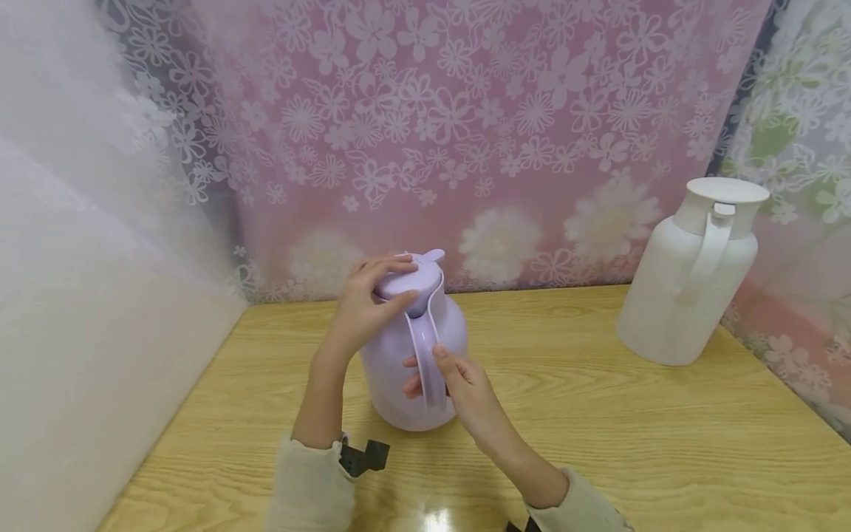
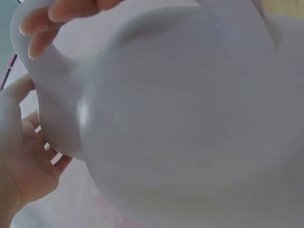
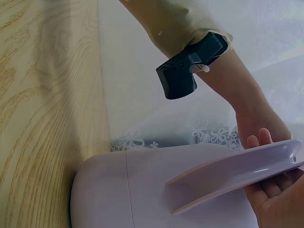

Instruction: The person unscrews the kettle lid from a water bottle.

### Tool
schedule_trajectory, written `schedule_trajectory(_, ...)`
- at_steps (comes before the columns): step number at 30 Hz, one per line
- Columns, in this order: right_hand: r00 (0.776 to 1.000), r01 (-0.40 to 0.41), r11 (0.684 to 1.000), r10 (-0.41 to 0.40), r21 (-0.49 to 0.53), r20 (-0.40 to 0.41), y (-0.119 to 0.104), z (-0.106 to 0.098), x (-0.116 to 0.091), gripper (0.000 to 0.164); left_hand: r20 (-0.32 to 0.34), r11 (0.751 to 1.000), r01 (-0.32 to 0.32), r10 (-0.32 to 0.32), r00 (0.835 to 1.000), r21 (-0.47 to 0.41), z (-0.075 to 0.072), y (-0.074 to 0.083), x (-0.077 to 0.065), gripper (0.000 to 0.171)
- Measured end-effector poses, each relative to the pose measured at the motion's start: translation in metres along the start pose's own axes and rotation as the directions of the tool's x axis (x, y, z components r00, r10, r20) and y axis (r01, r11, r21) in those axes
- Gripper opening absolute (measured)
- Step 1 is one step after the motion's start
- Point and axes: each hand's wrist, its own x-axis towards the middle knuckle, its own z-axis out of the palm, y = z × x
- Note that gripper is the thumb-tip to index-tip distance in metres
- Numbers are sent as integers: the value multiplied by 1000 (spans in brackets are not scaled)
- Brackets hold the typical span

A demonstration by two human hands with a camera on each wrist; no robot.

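A lilac vacuum jug [image 1: 388, 377] stands upright on the wooden table, its handle toward me. My left hand [image 1: 359, 307] grips the lid [image 1: 407, 281] from the left, thumb on the near side and fingers over the top. Past those fingers a small tab [image 1: 434, 256] sticks up at the far side. My right hand [image 1: 472, 395] holds the handle [image 1: 425, 343], thumb along its right edge and fingertips showing through on the left. In the right wrist view the handle [image 3: 237, 166] arches out from the jug body, and part of the right hand [image 3: 280, 204] lies under it.
A white jug [image 1: 671, 295] with a handle stands at the right rear of the table [image 1: 545, 355]. Pink flowered cloth [image 1: 465, 148] hangs behind, and a pale wall [image 1: 100, 295] borders the left side. Dark camera mounts [image 1: 366, 457] sit on the wrists.
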Motion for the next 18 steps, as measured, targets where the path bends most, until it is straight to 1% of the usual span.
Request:
schedule_trajectory(3, 1000, -10, 1000, 10, -1, -2, 0, 0, 0, 51, -6, 997, 28, -27, 1000, 77, 1, 4, 0, 33)
schedule_trajectory(6, 1000, -11, 1000, 11, -2, -4, 0, 0, 0, 50, -11, 985, 67, -66, 998, 159, 1, 10, 1, 36)
schedule_trajectory(8, 1000, -6, 1000, 6, -5, -6, -1, 0, 0, 50, -22, 970, 92, -90, 996, 225, 3, 14, 2, 37)
schedule_trajectory(10, 1000, -3, 1000, 3, -4, -7, -1, 0, 0, 50, -41, 948, 115, -107, 993, 296, 5, 18, 4, 39)
schedule_trajectory(14, 1000, -6, 1000, 6, 2, -9, -1, 0, 0, 50, -80, 901, 130, -107, 991, 414, 9, 24, 7, 42)
schedule_trajectory(16, 1000, -7, 1000, 7, 6, -11, -1, 0, 0, 50, -83, 888, 120, -93, 992, 443, 9, 25, 8, 44)
schedule_trajectory(18, 1000, -7, 1000, 7, 5, -13, -1, 0, 0, 50, -63, 885, 100, -80, 995, 455, 8, 25, 8, 45)
